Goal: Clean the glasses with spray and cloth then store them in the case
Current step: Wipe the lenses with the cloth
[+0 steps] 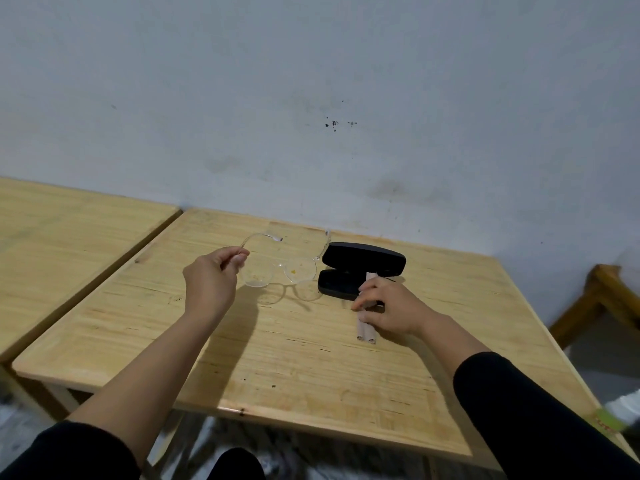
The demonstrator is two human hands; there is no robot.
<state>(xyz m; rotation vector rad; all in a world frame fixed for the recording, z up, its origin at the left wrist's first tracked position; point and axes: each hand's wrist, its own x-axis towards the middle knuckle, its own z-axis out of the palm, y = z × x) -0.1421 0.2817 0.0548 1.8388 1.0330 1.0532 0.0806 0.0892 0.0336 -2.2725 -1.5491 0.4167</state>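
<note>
Clear-framed glasses hang above the wooden table, arms unfolded, with yellowish smudges on both lenses. My left hand pinches the left temple arm and holds them up; their shadow falls on the tabletop below. A black glasses case lies open just right of the glasses. My right hand grips a pale, slim cylindrical object, possibly the spray or a rolled cloth, lying on the table in front of the case. Part of it is hidden under my fingers.
A second wooden table stands to the left, separated by a narrow gap. A pale wall runs behind both. A wooden stool or frame is at the right, and something green lies near the table's lower right corner.
</note>
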